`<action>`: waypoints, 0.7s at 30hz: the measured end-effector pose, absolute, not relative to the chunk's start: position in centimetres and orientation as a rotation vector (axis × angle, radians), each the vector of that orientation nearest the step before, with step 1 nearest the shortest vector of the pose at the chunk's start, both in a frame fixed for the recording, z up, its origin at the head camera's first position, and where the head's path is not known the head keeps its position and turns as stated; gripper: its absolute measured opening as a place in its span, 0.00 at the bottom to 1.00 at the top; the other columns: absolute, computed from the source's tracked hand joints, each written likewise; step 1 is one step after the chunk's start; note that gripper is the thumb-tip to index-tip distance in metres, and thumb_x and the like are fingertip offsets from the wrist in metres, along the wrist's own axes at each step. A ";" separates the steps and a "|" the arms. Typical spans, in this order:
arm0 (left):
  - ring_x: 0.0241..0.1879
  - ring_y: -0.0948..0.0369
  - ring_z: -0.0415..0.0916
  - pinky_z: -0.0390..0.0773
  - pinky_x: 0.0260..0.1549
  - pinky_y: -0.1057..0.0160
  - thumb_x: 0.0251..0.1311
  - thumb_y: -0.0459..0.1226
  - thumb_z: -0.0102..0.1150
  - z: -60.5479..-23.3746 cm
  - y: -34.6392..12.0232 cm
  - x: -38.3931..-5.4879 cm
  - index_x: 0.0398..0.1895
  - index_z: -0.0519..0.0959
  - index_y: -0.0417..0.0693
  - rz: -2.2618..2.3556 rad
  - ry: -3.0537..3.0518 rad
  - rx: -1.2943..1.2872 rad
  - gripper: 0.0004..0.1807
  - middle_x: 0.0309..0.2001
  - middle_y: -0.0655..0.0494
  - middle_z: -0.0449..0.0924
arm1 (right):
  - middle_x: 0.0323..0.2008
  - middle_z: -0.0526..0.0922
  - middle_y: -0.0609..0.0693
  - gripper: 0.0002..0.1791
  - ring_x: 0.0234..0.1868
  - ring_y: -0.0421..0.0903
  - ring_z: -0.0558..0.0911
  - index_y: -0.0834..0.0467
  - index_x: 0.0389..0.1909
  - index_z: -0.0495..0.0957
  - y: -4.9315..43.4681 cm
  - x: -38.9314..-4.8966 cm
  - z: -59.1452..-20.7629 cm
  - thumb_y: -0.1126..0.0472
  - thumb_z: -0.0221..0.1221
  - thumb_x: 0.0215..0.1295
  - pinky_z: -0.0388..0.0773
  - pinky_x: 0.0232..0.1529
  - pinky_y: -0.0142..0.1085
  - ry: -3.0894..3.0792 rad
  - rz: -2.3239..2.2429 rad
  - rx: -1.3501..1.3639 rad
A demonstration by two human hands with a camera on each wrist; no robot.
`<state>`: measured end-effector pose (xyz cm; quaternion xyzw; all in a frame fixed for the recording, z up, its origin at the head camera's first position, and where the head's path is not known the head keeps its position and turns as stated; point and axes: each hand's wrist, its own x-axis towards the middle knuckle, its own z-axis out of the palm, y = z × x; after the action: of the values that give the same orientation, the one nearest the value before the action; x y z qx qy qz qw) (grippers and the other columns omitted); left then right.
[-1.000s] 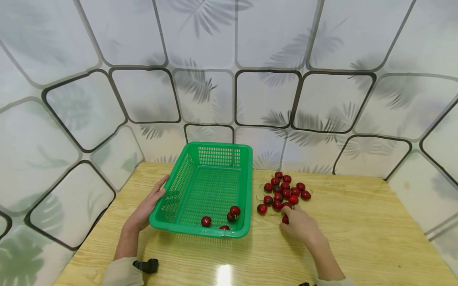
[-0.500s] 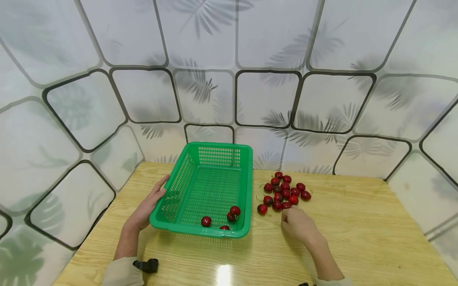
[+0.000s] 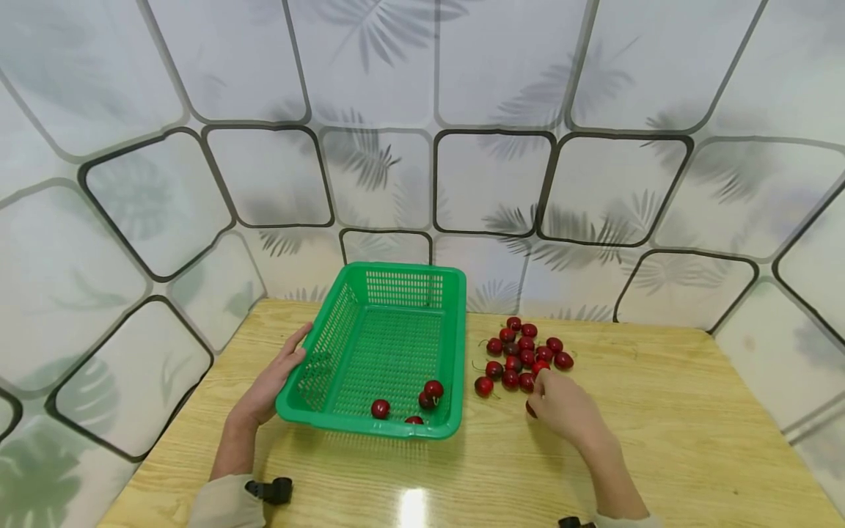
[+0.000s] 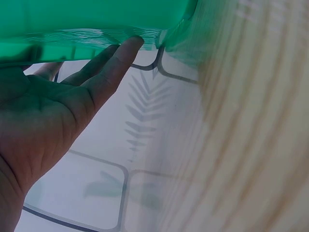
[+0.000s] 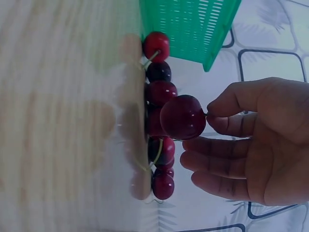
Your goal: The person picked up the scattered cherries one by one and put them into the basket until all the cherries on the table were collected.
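My left hand [image 3: 269, 385] rests along the outer left side of a green plastic basket [image 3: 458, 345], its fingers extended against the wall. In the left wrist view those fingers [image 4: 116, 65] lie close under the green side. Thumb and forefinger of my right hand [image 5: 270, 137] pinch the short stem of a dark red cherry [image 5: 182, 117], and the other fingers are loosely bent. The head view shows that same hand [image 3: 569, 412] at the near edge of a pile of cherries [image 3: 511, 379], mostly covering the held one.
Several cherries [image 3: 380, 408] lie inside the basket near its front wall. The pile, some with green stems, sits on the wooden table [image 3: 660, 418] right of the basket. A patterned covering [image 3: 488, 176] stands behind and around the table.
My right hand has shifted slightly right from the pile's near edge, and the cherry at its fingertips shows again. The left hand and the basket have stayed put.
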<state>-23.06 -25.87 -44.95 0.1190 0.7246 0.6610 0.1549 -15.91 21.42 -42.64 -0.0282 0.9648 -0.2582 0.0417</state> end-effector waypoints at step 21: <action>0.43 0.58 0.77 0.81 0.39 0.61 0.80 0.51 0.30 -44.9 -25.8 -23.2 0.81 0.33 0.59 1.914 2.021 0.332 0.34 0.70 0.31 0.47 | 0.27 0.78 0.48 0.05 0.24 0.42 0.70 0.55 0.28 0.84 17.7 -15.3 -38.6 0.65 0.62 0.63 0.67 0.22 0.36 3.412 -0.920 -0.294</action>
<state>-23.16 -25.85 -44.92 0.1167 0.7108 0.6729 0.1683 -15.26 17.71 -38.60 -0.0813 0.9426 -0.2540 -0.2011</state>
